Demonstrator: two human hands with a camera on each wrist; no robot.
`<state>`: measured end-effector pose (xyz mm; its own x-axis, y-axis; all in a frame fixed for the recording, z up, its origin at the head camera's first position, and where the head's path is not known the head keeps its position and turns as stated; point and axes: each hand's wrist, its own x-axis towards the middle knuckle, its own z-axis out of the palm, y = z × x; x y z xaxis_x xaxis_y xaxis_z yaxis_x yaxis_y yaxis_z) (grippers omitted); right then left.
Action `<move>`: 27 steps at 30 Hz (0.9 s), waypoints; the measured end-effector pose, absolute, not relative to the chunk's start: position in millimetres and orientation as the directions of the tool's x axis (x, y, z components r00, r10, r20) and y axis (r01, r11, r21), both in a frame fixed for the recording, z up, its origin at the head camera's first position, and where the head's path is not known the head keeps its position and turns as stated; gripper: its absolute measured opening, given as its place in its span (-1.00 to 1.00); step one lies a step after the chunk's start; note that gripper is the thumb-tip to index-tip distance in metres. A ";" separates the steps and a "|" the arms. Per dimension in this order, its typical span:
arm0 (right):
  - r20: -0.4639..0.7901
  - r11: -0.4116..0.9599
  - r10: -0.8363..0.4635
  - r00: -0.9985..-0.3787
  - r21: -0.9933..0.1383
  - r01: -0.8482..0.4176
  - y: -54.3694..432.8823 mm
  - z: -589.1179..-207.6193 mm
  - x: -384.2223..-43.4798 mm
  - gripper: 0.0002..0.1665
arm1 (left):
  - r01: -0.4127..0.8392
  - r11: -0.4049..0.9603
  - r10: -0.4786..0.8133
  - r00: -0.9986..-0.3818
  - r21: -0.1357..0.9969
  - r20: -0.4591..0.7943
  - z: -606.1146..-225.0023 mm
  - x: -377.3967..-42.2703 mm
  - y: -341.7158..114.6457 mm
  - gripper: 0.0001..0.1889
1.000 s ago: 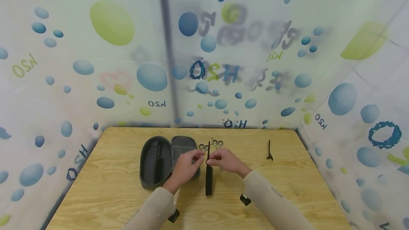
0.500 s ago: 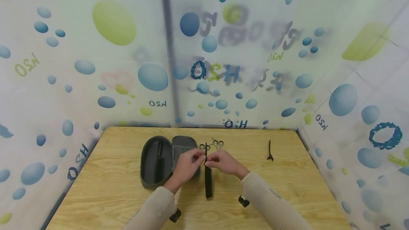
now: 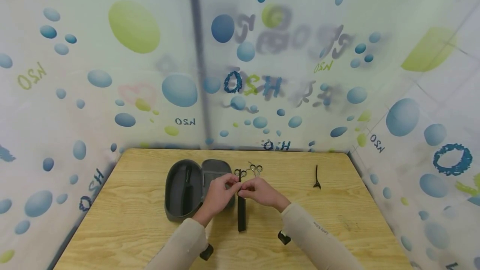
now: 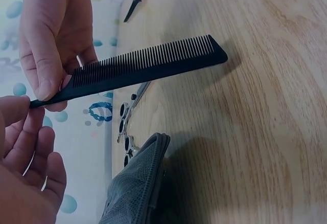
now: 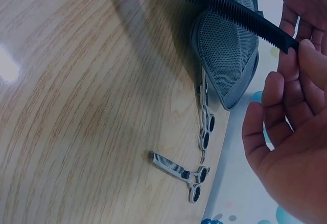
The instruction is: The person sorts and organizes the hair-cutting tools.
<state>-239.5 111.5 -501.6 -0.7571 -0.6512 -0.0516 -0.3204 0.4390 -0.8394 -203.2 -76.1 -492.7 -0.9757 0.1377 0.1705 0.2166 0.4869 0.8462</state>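
Observation:
A black tail comb (image 4: pixel 148 69) is held above the table by both hands. In the left wrist view, my left hand (image 4: pixel 30 152) pinches the tip of its thin tail between thumb and forefinger. My right hand (image 4: pixel 56 35) pinches the comb where the teeth begin. From the head view, my left hand (image 3: pixel 217 197) and right hand (image 3: pixel 264 192) meet at the tail, and the toothed part hangs toward the front of the table. The right wrist view shows the right hand's thumb (image 5: pixel 312 65) on the comb, its other fingers loosely bent.
An open dark grey case (image 3: pixel 170 216) stands left of the hands, with a long black item (image 3: pixel 186 197) in its left half. Behind the hands lie scissors (image 5: pixel 205 116) and thinning scissors (image 5: pixel 173 166). A black hair clip (image 3: pixel 316 180) lies on the wooden table (image 3: pixel 127 211) at right.
My right hand and the comb have shifted slightly left, up to the left hand. The left hand's fingers, earlier apart from the comb, now pinch its tail.

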 end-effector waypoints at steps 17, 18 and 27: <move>-0.064 0.418 -0.633 -0.772 -0.867 -0.270 111.5 -500.6 -235.7 -0.72 | 0.192 0.452 0.112 -0.981 0.871 0.158 -493.2 -207.1 -79.5 -0.94; -0.068 0.420 -0.629 -0.774 -0.868 -0.265 112.0 -500.8 -235.8 -0.72 | 0.189 0.449 0.106 -0.982 0.873 0.158 -492.7 -207.3 -80.1 -0.93; -0.085 0.423 -0.616 -0.783 -0.874 -0.237 119.2 -503.6 -237.2 -0.69 | 0.176 0.452 0.080 -0.984 0.874 0.157 -487.5 -209.5 -93.0 -0.93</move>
